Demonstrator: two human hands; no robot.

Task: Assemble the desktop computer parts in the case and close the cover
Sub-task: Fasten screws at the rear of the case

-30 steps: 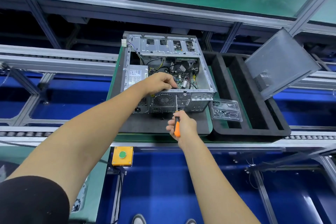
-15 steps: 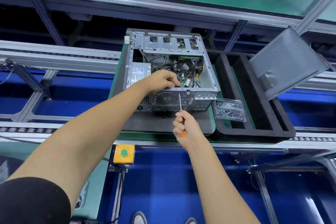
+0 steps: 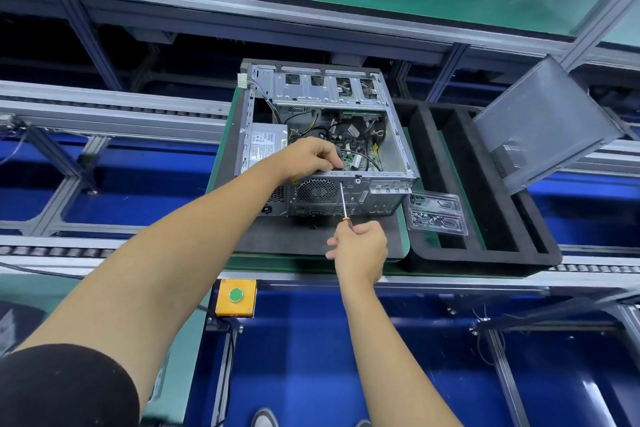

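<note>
The right hand (image 3: 360, 246) is wrapped around the orange handle of a screwdriver (image 3: 343, 202), with the tip up against the top edge of the computer case's (image 3: 322, 135) back panel, right next to the round fan grille. The left hand (image 3: 311, 158) is curled over that same top edge, gripping the case, which lies open-side-up on a dark mat (image 3: 277, 239) on the green bench. Off to the right there's a black foam tray (image 3: 485, 246) with a clear plastic screw box (image 3: 438, 215) resting on it, and the grey cover (image 3: 543, 128) propped up tilted at its far side.
</note>
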